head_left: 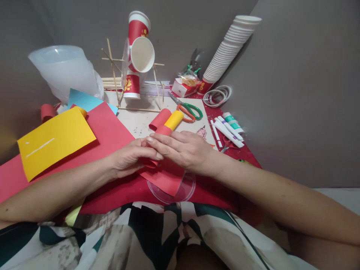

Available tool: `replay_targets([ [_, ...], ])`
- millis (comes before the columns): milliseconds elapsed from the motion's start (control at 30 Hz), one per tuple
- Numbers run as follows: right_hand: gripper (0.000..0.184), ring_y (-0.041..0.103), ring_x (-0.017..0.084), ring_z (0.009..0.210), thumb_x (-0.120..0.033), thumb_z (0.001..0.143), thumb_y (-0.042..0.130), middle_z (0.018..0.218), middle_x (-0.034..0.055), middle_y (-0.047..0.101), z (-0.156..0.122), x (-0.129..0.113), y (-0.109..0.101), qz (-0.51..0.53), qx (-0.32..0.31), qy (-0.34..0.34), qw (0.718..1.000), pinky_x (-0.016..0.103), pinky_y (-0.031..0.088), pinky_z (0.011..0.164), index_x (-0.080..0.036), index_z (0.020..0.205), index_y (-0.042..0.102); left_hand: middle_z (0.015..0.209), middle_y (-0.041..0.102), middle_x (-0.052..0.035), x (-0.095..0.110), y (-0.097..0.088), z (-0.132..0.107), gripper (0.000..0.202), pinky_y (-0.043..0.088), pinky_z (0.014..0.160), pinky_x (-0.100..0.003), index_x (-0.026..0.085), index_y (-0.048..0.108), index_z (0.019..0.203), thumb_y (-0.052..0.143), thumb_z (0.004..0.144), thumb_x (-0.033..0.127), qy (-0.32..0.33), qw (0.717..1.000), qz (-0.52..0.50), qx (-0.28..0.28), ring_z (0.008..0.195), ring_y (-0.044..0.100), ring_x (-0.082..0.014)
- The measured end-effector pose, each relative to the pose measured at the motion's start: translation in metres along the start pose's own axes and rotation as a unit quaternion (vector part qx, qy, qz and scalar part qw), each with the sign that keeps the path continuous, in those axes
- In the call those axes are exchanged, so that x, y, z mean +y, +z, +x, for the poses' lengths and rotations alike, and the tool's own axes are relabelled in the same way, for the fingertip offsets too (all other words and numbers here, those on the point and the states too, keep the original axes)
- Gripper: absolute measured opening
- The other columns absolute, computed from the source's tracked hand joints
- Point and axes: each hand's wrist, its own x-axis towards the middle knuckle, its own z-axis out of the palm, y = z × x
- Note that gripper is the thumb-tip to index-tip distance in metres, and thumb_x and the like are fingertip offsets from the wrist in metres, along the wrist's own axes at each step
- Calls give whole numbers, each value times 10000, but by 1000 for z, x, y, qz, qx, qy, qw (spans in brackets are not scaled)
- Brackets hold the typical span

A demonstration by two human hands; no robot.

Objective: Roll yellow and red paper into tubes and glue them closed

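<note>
Both hands meet over the table, holding a sheet of red paper (165,178) whose upper end is curled into a roll. My left hand (133,155) is closed round the roll from the left. My right hand (187,150) lies across it from the right, its fingers together and their tips meeting the left hand; the roll is mostly hidden under them. Just beyond the hands lie a rolled yellow paper tube (174,119) and a red paper tube (159,119). Scissors (187,110) with green and orange handles rest behind these tubes.
Paper cups (135,54) stand in a wooden stick frame (140,109) at the back. A tall leaning cup stack (230,48), a tape ring (217,96) and white pens (228,131) are right. Left are a plastic tub (66,71), yellow card (57,142) and red sheets (108,135).
</note>
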Motion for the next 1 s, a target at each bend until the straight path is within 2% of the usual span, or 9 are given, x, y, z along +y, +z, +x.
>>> replay_targets([
  [167, 603, 705, 226, 1001, -159, 969, 534, 1265, 118, 706, -13, 7, 12, 71, 71, 68, 993, 365, 587, 837, -205, 1536, 334, 861, 697, -31, 8, 1, -1, 248, 549, 737, -266, 166, 711, 866, 821, 667, 265, -12, 1000, -19, 4, 798, 655, -143],
  [300, 866, 595, 303, 1277, -267, 904, 671, 1452, 161, 562, -23, 14, 7, 163, 113, 274, 941, 464, 562, 970, -294, 1592, 145, 842, 704, -59, 23, -20, 11, 302, 496, 597, -260, 170, 691, 914, 804, 712, 365, 51, 985, 109, 125, 672, 631, -144],
  [400, 875, 287, 337, 1511, -283, 902, 679, 1629, 190, 299, -24, 15, 2, 206, 131, 393, 887, 482, 534, 1017, -286, 1585, 133, 687, 683, -66, 31, -41, 20, 219, 428, 554, -248, 145, 698, 764, 758, 755, 356, 73, 927, 333, 157, 577, 592, -139],
  [433, 872, 259, 334, 1523, -284, 912, 666, 1661, 191, 211, -24, 14, 2, 239, 131, 409, 871, 459, 543, 1008, -278, 1588, 115, 643, 672, -64, 31, -45, 22, 218, 410, 545, -252, 147, 693, 700, 744, 757, 351, 72, 898, 403, 161, 555, 577, -142],
  [500, 877, 342, 323, 1487, -296, 933, 637, 1693, 191, 37, -22, 10, 4, 311, 119, 423, 843, 405, 568, 978, -260, 1596, 65, 594, 659, -56, 31, -51, 24, 218, 377, 531, -260, 156, 693, 625, 724, 747, 334, 63, 845, 505, 163, 537, 558, -154],
  [567, 877, 415, 319, 1445, -307, 943, 618, 1693, 171, -84, -20, 5, 11, 360, 106, 432, 820, 389, 575, 981, -253, 1604, 44, 575, 648, -42, 27, -51, 25, 186, 355, 522, -257, 159, 704, 614, 706, 733, 303, 47, 822, 546, 154, 545, 554, -161],
  [767, 1039, 420, 313, 1444, -376, 767, 782, 1695, -36, 112, -19, -3, 44, 402, 172, 359, 824, 471, 545, 1056, -471, 1568, 127, 601, 626, -3, 19, -50, 28, 87, 343, 518, -224, 150, 682, 666, 638, 732, 183, -27, 857, 502, 110, 553, 517, -118],
  [833, 1062, 371, 311, 1474, -333, 753, 784, 1697, -35, 96, -21, -4, 51, 414, 169, 354, 821, 485, 529, 1067, -481, 1567, 118, 591, 608, 1, 18, -50, 28, 89, 348, 508, -225, 155, 663, 665, 624, 745, 162, -37, 885, 451, 109, 521, 494, -105],
  [1000, 1105, 165, 306, 1554, -332, 733, 801, 1689, -53, 84, -28, -4, 58, 357, 180, 329, 856, 505, 288, 1232, -440, 1588, 110, 616, 623, -14, 17, -46, 29, 145, 400, 520, -226, 150, 653, 667, 589, 791, 110, -73, 941, 312, 113, 499, 508, -95],
])
